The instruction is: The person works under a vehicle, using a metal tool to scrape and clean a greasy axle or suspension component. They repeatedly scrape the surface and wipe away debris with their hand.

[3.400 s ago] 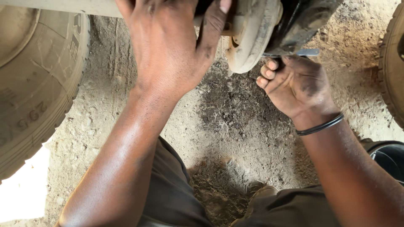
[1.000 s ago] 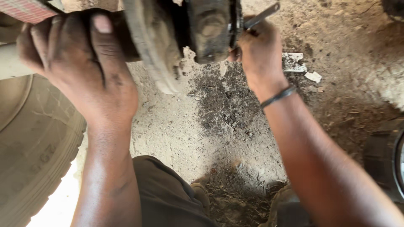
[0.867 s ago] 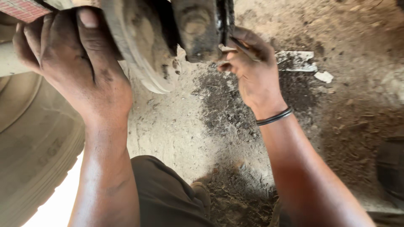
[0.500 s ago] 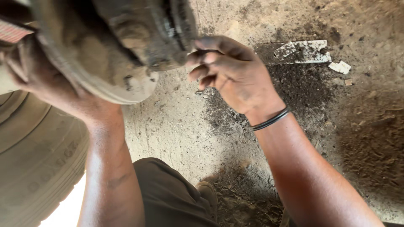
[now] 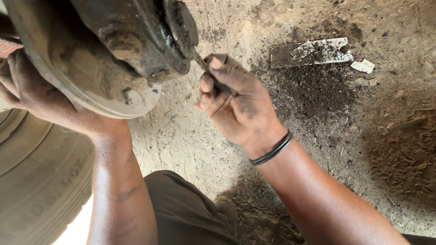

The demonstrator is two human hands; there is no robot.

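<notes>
A dirty brake disc (image 5: 68, 77) with a black caliper (image 5: 150, 36) on it fills the upper left. My left hand (image 5: 27, 95) grips the disc from behind, mostly hidden by it. My right hand (image 5: 234, 104), with a black band at the wrist, is closed around a thin dark metal tool (image 5: 204, 63). The tool's tip touches the caliper's lower right edge.
A large tyre (image 5: 32, 177) lies at the lower left, against my left forearm. The ground is sandy dirt with a dark oily patch (image 5: 318, 90). A flat metal plate (image 5: 318, 51) and a small white scrap (image 5: 363, 66) lie on it at the upper right.
The view has closed in on the disc and caliper, which now cover most of my left hand. My right hand stays closed on the tool at the caliper.
</notes>
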